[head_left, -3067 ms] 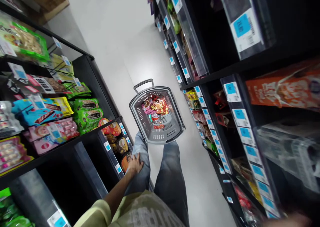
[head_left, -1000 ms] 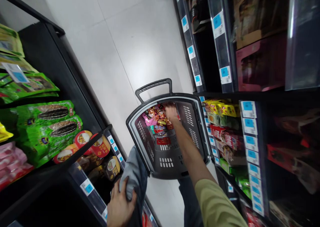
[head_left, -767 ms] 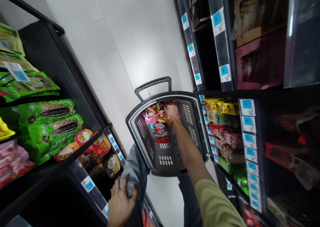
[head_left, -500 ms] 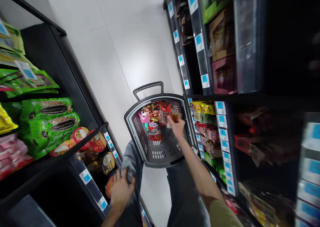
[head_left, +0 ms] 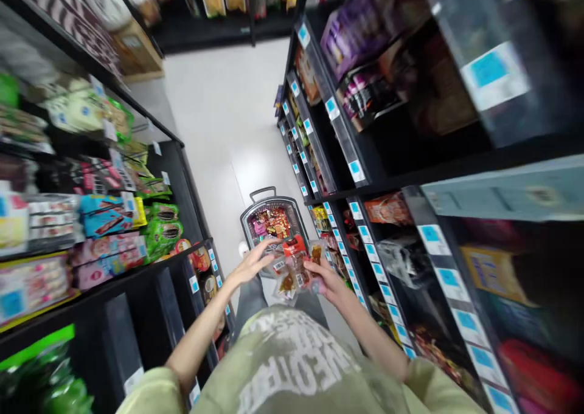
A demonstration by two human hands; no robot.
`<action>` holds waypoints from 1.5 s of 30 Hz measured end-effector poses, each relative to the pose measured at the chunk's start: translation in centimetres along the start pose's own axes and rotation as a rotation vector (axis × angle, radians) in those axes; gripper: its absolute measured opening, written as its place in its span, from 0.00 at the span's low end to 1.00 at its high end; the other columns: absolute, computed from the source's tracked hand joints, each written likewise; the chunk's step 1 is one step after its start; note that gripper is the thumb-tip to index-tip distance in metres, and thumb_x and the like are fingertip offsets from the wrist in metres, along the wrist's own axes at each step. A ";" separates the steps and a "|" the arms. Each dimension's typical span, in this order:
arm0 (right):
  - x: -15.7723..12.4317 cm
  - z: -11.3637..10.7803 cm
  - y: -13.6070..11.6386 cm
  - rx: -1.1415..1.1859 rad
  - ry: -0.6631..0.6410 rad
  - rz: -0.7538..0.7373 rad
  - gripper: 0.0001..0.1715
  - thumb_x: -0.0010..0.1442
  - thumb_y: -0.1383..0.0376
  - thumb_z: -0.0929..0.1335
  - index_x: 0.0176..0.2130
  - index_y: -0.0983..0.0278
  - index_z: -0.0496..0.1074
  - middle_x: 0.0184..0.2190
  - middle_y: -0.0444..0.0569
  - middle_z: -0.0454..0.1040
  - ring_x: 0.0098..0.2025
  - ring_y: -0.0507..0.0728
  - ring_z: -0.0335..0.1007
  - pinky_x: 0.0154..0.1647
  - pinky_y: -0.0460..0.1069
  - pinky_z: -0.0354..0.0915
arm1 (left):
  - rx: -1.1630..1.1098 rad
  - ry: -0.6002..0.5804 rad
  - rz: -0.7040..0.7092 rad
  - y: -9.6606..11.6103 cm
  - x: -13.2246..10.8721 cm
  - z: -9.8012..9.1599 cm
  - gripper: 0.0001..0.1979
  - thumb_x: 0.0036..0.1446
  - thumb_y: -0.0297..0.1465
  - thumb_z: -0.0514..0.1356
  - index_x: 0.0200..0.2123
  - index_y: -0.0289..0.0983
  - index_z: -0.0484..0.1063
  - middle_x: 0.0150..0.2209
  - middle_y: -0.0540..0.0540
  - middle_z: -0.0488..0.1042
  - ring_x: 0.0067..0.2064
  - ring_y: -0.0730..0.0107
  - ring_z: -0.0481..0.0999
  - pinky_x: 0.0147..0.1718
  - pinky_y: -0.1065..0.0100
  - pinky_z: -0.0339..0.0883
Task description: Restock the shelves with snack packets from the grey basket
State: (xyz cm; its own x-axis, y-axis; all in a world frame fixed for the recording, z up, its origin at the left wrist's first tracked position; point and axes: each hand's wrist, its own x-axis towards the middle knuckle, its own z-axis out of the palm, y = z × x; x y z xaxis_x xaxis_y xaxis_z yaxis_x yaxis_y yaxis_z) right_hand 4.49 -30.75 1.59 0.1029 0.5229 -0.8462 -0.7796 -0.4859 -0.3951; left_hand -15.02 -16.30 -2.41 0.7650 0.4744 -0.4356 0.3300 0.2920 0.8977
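My right hand (head_left: 329, 282) is closed on several small clear snack packets (head_left: 297, 267), one with a red top and others with brown food inside. They fan out in front of my chest. My left hand (head_left: 247, 267) is open at the packets' left side, fingers stretched toward them; I cannot tell whether it touches them. Beyond the hands, a dark shopping basket (head_left: 298, 210) stands on the floor with its handle (head_left: 263, 190) raised. Colourful wrapped snacks (head_left: 272, 222) lie inside it, and my hands and the packets hide its near part.
Shelves with price tags line both sides of the narrow aisle. Green seed bags (head_left: 162, 225) and blue snack packs (head_left: 107, 214) sit on the left shelf. Purple bags (head_left: 349, 34) are up on the right. A further shelf (head_left: 228, 34) crosses the aisle's far end.
My view has risen and widened. My right hand has come up out of the basket with the packets, and my left hand has moved from my knee toward them.
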 end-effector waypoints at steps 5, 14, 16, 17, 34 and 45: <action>-8.6 2.8 -2.0 -0.116 -0.208 -0.105 0.18 0.44 0.61 0.80 0.32 0.64 0.75 0.20 0.40 0.72 0.19 0.50 0.68 0.21 0.46 0.70 | -0.304 -0.528 -0.084 9.8 -4.0 3.2 0.27 0.43 0.38 0.71 0.47 0.37 0.76 0.43 0.43 0.80 0.49 0.51 0.77 0.50 0.58 0.70; -13.6 4.7 5.3 -0.151 0.137 -0.587 0.24 0.42 0.61 0.81 0.40 0.64 0.78 0.36 0.49 0.81 0.35 0.56 0.77 0.37 0.48 0.73 | -0.660 -0.392 -0.223 6.9 -13.6 8.4 0.29 0.43 0.36 0.74 0.48 0.35 0.71 0.37 0.42 0.80 0.36 0.60 0.80 0.30 0.67 0.71; -14.0 5.4 7.2 -0.103 0.201 -0.626 0.26 0.43 0.60 0.81 0.42 0.62 0.77 0.35 0.48 0.81 0.31 0.56 0.76 0.32 0.49 0.72 | -0.593 -0.389 -0.247 6.8 -14.1 7.4 0.32 0.45 0.37 0.74 0.52 0.36 0.68 0.39 0.42 0.79 0.37 0.60 0.80 0.28 0.69 0.71; -14.2 5.8 8.0 -0.073 0.210 -0.629 0.25 0.44 0.59 0.80 0.42 0.61 0.77 0.32 0.47 0.80 0.27 0.56 0.75 0.27 0.50 0.71 | -0.535 -0.377 -0.257 6.9 -14.0 6.7 0.33 0.46 0.38 0.73 0.53 0.36 0.66 0.39 0.43 0.79 0.37 0.61 0.80 0.28 0.69 0.71; -16.5 8.7 9.1 0.538 0.413 -0.723 0.23 0.40 0.61 0.82 0.37 0.60 0.77 0.34 0.45 0.80 0.30 0.53 0.76 0.33 0.47 0.74 | -0.532 -0.281 -0.127 12.5 -10.5 1.6 0.20 0.51 0.37 0.71 0.43 0.31 0.75 0.34 0.42 0.79 0.33 0.69 0.78 0.31 0.71 0.71; -16.7 9.7 9.9 0.472 0.365 -0.711 0.25 0.40 0.62 0.83 0.38 0.63 0.77 0.34 0.47 0.81 0.30 0.54 0.78 0.31 0.47 0.74 | -0.561 -0.105 -0.185 11.2 -10.9 2.4 0.28 0.44 0.36 0.75 0.47 0.31 0.75 0.45 0.35 0.80 0.40 0.56 0.82 0.34 0.64 0.78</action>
State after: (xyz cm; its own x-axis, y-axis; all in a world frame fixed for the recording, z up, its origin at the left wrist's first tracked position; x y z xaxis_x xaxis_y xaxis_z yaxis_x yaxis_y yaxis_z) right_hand -10.93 -37.50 15.29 0.7791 0.2964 -0.5524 -0.6208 0.2420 -0.7457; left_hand -18.37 -20.24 12.54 0.7825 0.2980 -0.5467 0.1424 0.7691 0.6231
